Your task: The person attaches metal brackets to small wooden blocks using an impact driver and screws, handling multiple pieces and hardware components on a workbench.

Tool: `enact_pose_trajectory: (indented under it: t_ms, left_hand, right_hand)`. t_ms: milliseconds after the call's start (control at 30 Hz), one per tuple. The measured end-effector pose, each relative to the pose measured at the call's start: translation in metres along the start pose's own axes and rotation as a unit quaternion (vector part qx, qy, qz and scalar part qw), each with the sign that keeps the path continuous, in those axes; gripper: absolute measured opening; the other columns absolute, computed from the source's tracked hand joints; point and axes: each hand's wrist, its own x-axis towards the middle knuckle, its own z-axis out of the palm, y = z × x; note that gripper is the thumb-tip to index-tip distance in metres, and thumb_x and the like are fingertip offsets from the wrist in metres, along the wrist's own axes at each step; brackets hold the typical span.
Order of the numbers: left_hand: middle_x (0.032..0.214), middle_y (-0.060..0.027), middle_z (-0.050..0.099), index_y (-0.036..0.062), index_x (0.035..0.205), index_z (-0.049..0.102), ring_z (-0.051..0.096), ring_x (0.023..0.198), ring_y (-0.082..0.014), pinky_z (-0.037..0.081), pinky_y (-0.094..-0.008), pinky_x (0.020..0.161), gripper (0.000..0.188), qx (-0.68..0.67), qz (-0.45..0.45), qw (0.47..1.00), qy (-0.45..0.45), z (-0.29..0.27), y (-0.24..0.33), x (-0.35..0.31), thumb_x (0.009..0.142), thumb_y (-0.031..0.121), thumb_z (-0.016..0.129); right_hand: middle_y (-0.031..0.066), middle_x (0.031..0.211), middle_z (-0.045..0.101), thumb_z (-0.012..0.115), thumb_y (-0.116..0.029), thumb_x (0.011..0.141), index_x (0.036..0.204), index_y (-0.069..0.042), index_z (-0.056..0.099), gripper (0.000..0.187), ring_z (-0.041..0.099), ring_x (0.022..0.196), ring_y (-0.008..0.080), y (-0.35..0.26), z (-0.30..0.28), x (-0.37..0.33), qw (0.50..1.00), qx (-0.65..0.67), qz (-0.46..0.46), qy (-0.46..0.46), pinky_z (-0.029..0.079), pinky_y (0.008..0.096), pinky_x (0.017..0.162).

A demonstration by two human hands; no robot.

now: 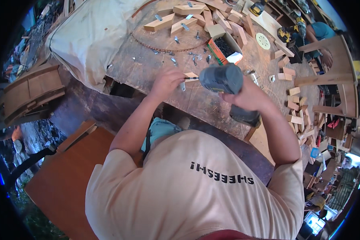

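Gripping grey drill — right hand, left hand pinching wood block, open box of dark screws.

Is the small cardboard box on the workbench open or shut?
Open. The cardboard box shows dark small parts inside, and its white flap hangs outward on the workbench.

I see the power drill held in the right hand. Its body is dark grey and rounded, with a small yellow mark, and it lies almost level above the counter, its nose turned to the left. At the nose there is a small wooden block, light in colour and wedge-shaped, lying flat on the counter. The left hand rests on this block with its fingers bent. A small metal bracket lies just beside the block.
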Motion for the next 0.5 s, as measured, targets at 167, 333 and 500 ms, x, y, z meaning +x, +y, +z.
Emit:
enact_pose_trajectory:
  t_ms: [167, 333, 500]
  left_hand:
    - [0.109, -0.0122, 0.063, 0.0033, 0.102, 0.067, 0.053, 0.11, -0.0335, 0.042, -0.0408, 0.096, 0.028, 0.005, -0.015, 0.999, 0.039, 0.005, -0.01, -0.018, 0.078, -0.005, 0.056]
    - [0.126, -0.0117, 0.057, 0.0041, 0.105, 0.067, 0.049, 0.122, -0.0324, 0.04, -0.0392, 0.101, 0.033, 0.009, 0.009, 0.999, 0.035, 0.006, -0.028, -0.02, 0.078, -0.008, 0.052]
    - [0.129, -0.0108, 0.055, 0.0065, 0.107, 0.067, 0.049, 0.122, -0.032, 0.041, -0.0386, 0.1, 0.038, -0.044, -0.013, 0.999, 0.024, 0.014, -0.049, -0.021, 0.077, -0.011, 0.051]
  right_hand:
    - [0.0171, 0.09, 0.066, 0.069, -0.023, 0.071, 0.108, -0.005, 0.062, 0.041, 0.065, 0.082, 0.0293, -0.043, -0.009, 0.041, 0.993, -0.109, 0.018, -0.051, 0.051, 0.0358, 0.076]
    - [0.014, 0.077, 0.066, 0.067, -0.025, 0.071, 0.098, -0.003, 0.065, 0.035, 0.064, 0.07, 0.0257, -0.056, -0.014, 0.076, 0.967, -0.205, 0.095, -0.114, 0.05, 0.035, 0.066]
    - [0.0127, 0.078, 0.067, 0.066, -0.026, 0.072, 0.1, -0.003, 0.064, 0.036, 0.064, 0.07, 0.0252, -0.082, -0.009, 0.083, 0.964, -0.186, 0.137, -0.133, 0.05, 0.0345, 0.067]
